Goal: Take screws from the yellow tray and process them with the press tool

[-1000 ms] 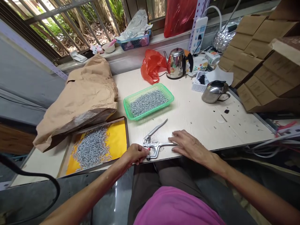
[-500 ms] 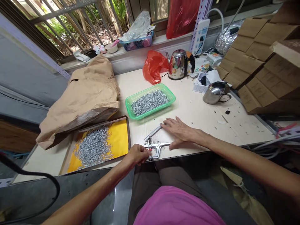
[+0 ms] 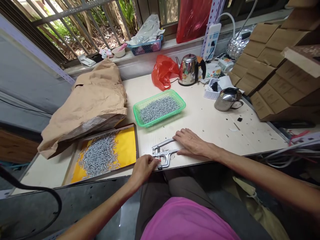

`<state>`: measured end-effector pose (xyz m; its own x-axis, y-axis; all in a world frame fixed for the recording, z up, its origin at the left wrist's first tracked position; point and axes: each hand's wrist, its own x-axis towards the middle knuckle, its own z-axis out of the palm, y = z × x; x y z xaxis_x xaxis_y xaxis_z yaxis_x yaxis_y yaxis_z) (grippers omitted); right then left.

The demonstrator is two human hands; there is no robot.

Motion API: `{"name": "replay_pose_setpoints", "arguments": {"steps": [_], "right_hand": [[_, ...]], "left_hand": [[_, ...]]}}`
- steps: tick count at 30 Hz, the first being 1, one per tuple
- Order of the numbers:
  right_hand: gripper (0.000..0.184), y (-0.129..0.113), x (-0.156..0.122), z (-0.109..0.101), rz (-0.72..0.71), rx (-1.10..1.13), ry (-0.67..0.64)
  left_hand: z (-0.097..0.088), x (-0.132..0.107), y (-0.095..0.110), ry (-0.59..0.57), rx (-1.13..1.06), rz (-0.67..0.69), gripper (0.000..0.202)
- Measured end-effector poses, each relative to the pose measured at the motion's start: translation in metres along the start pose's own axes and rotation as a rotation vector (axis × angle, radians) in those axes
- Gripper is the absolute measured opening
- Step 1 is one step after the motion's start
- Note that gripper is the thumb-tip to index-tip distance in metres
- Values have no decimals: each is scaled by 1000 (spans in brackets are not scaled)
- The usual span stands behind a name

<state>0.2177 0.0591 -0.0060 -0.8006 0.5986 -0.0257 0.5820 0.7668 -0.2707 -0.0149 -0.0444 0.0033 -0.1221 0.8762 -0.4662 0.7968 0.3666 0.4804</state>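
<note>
A metal hand press tool [image 3: 162, 154] lies at the near edge of the table [image 3: 212, 123]. My right hand [image 3: 191, 142] is wrapped over its two handles, squeezing them together. My left hand [image 3: 144, 167] is pinched at the tool's jaws, where a small red part shows; what its fingers hold is too small to name. To the left, a brown tray with a yellow bottom [image 3: 126, 146] holds a heap of small silver metal pieces [image 3: 100, 156]. Beyond the tool, a green plastic basket [image 3: 136, 114] holds several more of the same pieces.
A crumpled brown paper sack [image 3: 92, 96] lies at the back left. An orange plastic bag [image 3: 163, 71], a steel kettle [image 3: 188, 70] and a steel mug [image 3: 226, 99] stand farther back. Stacked cardboard boxes [image 3: 277, 70] fill the right side. A black cable [image 3: 32, 196] runs at lower left.
My right hand moved from the lower handle up onto the raised upper handle and pressed it down, closing the handles together. My left hand stayed pinched at the jaws.
</note>
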Motion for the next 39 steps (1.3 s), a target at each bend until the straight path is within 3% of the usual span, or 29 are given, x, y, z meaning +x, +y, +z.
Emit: {"name": "replay_pose_setpoints", "arguments": {"steps": [3, 6, 9, 16, 26, 34, 37, 39], "right_hand": [[43, -4, -2, 0, 8, 0, 3], [45, -8, -3, -1, 23, -23, -7], [50, -12, -4, -4, 42, -42, -29], [55, -15, -1, -16, 71, -30, -119], [9, -10, 4, 3, 57, -43, -120], [10, -12, 4, -2, 69, -37, -130], [9, -13, 0, -1, 58, -44, -68], [21, -11, -4, 5, 41, -45, 10]], "left_hand": [[5, -3, 9, 262, 218, 315, 23], [14, 7, 24, 269, 356, 565, 25], [21, 24, 37, 220, 443, 679, 43], [14, 45, 48, 146, 577, 680, 62], [21, 59, 45, 130, 387, 665, 19], [21, 54, 50, 129, 370, 635, 12], [23, 51, 52, 151, 404, 602, 15], [26, 45, 52, 189, 401, 565, 26]]}}
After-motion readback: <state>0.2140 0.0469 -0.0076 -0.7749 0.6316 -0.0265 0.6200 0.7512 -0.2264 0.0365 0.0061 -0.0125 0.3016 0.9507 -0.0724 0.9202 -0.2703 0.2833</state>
